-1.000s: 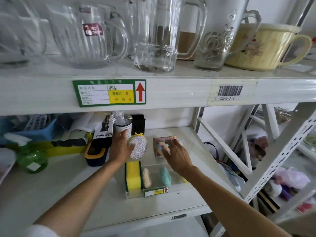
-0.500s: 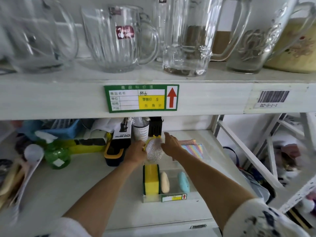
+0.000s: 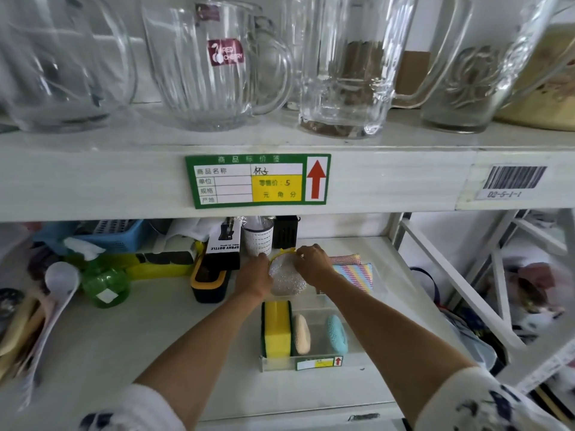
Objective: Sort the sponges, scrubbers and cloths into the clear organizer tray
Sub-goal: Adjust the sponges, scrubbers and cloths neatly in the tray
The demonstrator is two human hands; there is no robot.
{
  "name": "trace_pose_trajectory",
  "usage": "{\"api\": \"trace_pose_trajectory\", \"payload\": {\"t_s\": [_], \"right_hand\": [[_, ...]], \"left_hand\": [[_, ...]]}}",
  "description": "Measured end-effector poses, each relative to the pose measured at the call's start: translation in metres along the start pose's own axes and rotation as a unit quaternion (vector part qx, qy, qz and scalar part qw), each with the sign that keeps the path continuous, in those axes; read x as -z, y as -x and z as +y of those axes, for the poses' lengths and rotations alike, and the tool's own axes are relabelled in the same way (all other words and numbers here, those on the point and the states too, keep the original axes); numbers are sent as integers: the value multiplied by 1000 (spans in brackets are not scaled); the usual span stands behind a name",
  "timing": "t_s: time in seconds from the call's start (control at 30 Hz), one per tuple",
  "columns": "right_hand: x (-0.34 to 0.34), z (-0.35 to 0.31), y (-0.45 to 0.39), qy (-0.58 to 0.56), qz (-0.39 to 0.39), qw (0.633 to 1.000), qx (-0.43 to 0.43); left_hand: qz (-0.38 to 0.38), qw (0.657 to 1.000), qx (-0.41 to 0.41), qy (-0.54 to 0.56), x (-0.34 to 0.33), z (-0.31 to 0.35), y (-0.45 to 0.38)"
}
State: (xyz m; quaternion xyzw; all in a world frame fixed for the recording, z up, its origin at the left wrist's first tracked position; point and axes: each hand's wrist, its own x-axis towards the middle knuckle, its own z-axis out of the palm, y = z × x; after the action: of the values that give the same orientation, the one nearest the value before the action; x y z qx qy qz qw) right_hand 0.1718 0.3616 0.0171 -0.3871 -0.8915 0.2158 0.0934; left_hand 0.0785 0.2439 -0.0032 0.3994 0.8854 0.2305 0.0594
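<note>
A silver mesh scrubber (image 3: 285, 279) with a yellow rim sits just behind the clear organizer tray (image 3: 323, 363) on the lower shelf. My left hand (image 3: 254, 273) grips its left side and my right hand (image 3: 312, 262) pinches its upper right edge. Standing upright in the tray are a yellow sponge (image 3: 277, 329) with green backing, a beige scrubber (image 3: 301, 334) and a light blue scrubber (image 3: 336, 333). To the right of my hands lie a striped cloth (image 3: 357, 275) and a pink cloth (image 3: 347, 259), partly hidden by my right wrist.
A dark bin with a yellow rim (image 3: 210, 279), a spray bottle box (image 3: 223, 241), a white cup (image 3: 258, 241) and a green bottle (image 3: 104, 284) crowd the shelf's back left. The upper shelf (image 3: 93, 181) with glass jugs (image 3: 214, 66) hangs low overhead.
My right hand left the cloths and moved left onto the silver scrubber, joining my left hand on it. The camera view shifted left and closer.
</note>
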Motion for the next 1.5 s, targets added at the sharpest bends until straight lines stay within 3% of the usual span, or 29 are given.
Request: {"api": "trace_pose_trajectory", "payload": {"t_s": [0.3,0.43,0.53,0.63,0.77,0.9,1.13,1.27,1.5], "right_hand": [[-1,-2,-2,28,-39,999,12],[16,8,6,-45,59,997,25],[37,33,13,-77,150,986,-17],[54,70,22,-37,193,977,-81],[60,111,35,83,146,978,-122],[55,127,43,112,89,982,-125],[53,122,40,95,93,986,-96],[49,115,38,22,82,990,-110],[52,113,40,-8,47,990,-136]], "left_hand": [[-8,1000,-7,-24,3,-2,-3],[32,999,-8,-13,10,4,0],[90,994,-59,31,12,22,3],[45,989,-103,92,3,48,9],[-57,989,-101,92,-11,89,22],[-110,988,-80,78,-27,106,23],[-125,990,-38,52,-37,113,20],[-115,990,-25,79,-42,112,18],[-103,991,6,83,-41,121,16]]}}
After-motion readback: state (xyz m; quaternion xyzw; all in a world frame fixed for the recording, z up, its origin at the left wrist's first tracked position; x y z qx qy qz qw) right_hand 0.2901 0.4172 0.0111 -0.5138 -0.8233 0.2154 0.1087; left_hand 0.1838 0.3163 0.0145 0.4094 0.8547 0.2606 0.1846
